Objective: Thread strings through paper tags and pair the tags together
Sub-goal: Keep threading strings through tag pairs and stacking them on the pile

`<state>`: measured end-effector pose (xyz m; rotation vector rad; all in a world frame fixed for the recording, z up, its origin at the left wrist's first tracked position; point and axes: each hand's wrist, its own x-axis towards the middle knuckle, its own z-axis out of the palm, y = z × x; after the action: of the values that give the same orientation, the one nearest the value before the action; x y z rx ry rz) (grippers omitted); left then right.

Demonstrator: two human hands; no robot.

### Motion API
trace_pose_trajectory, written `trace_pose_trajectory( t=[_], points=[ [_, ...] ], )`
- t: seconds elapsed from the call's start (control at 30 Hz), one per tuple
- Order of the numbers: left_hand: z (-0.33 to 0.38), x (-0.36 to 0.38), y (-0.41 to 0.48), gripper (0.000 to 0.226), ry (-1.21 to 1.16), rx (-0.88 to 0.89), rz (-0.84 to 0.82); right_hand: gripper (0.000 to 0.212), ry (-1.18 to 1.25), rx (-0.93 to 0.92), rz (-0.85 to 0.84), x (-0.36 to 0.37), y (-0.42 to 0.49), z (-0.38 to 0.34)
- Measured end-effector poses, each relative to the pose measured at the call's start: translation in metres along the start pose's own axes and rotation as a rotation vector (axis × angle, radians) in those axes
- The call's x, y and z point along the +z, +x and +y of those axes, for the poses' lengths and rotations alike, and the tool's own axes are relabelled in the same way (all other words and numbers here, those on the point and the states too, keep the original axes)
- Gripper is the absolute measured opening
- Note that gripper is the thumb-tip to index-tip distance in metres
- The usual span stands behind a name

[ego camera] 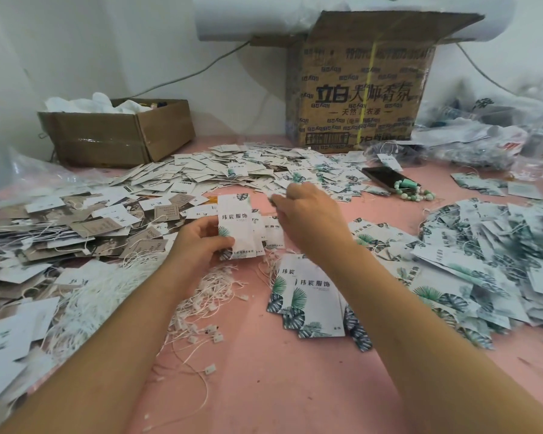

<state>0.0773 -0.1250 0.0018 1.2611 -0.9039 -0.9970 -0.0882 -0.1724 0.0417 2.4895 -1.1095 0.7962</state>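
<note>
My left hand (198, 242) grips a small stack of white paper tags (237, 223) with green leaf prints, held upright above the pink table (264, 386). My right hand (308, 211) hovers just right of the stack's top with fingers curled; motion blur hides whether it pinches a small tag or a string. White strings with plastic ends (201, 308) lie loose below my left hand. A few larger leaf-print tags (308, 296) lie flat under my right forearm.
Heaps of tags cover the table: brown and white ones at left (60, 233), a white pile at the back (232, 173), leaf-print ones at right (489, 255). A phone (386, 178) with green beads lies behind. Two cardboard boxes (116, 133) (358, 89) stand against the wall.
</note>
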Motion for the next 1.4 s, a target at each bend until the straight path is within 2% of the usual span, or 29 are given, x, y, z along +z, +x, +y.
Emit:
trace_pose_trajectory(
  t=[0.07,0.2,0.33,0.43,0.5,0.57,0.63,0.73,0.93,1.07,1.4],
  points=[
    [0.003,0.001,-0.001,0.030,-0.052,-0.013,-0.021,0.016,0.036,-0.133,0.089,0.000,-0.002,-0.012],
    [0.009,0.003,-0.002,0.039,-0.127,-0.016,-0.053,0.015,0.072,-0.288,0.057,0.008,-0.009,-0.024],
    [0.010,0.001,-0.003,0.042,-0.190,-0.035,-0.082,0.012,0.094,-0.317,0.054,0.011,-0.011,-0.023],
    [0.013,0.000,-0.004,0.028,-0.264,-0.085,-0.133,0.015,0.126,-0.359,0.058,0.011,-0.011,-0.020],
    [0.013,0.000,-0.005,0.033,-0.257,-0.108,-0.171,0.017,0.141,-0.373,0.066,0.012,-0.012,-0.020],
    [0.013,0.002,-0.004,0.035,-0.199,-0.086,-0.130,0.017,0.165,-0.390,0.036,0.012,-0.012,-0.021],
    [0.012,0.003,-0.004,0.019,-0.108,-0.019,-0.041,0.023,0.169,-0.400,-0.054,0.011,-0.012,-0.021],
    [0.009,0.004,-0.002,0.010,0.011,0.068,0.011,0.031,0.281,-0.345,-0.178,0.009,-0.013,-0.018],
    [0.006,0.007,-0.003,0.019,0.156,0.141,0.016,0.039,0.591,0.022,-0.127,0.002,-0.004,-0.009],
    [0.008,0.013,-0.009,0.027,0.232,0.201,-0.011,0.014,0.738,0.154,-0.052,-0.006,0.001,-0.002],
    [0.013,0.028,-0.020,0.018,0.281,0.308,-0.058,0.007,0.760,0.292,0.066,-0.020,0.006,0.000]
  ],
)
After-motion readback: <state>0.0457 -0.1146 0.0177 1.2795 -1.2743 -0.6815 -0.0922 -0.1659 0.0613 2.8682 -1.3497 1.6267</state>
